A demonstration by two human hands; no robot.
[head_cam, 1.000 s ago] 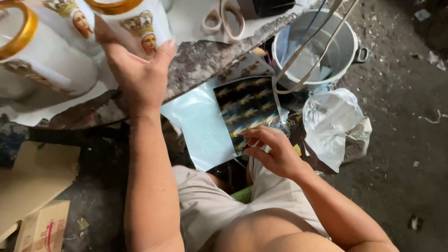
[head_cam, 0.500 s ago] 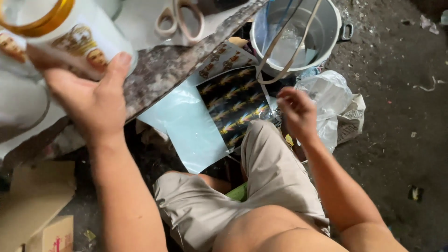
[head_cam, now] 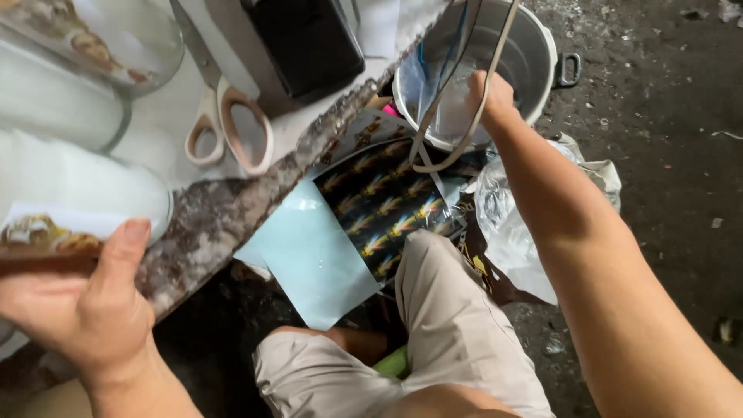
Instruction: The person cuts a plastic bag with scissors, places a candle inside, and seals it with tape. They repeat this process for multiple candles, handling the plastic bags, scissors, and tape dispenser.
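Note:
My left hand (head_cam: 85, 310) at the lower left grips a white cup (head_cam: 77, 193) with a printed picture band, held on its side over the worn table edge (head_cam: 232, 209). My right hand (head_cam: 491, 97) reaches into a metal pot (head_cam: 546, 54) of water at the top. Its fingers dip below the rim, partly behind a beige strap (head_cam: 445, 147), so what they hold is hidden. A dark sheet of shiny decals (head_cam: 379, 201) lies on a light blue sheet (head_cam: 309, 255) between table and pot.
Scissors with beige handles (head_cam: 228, 128) and a black box (head_cam: 306, 39) lie on the table, with more white cups (head_cam: 70, 101) at the top left. A crumpled clear plastic bag (head_cam: 503, 224) sits beside my knee on the dirty concrete floor (head_cam: 665, 193).
My right hand has left the decal sheet and moved up into the pot. My left hand has drawn the cup down and to the left, toward me.

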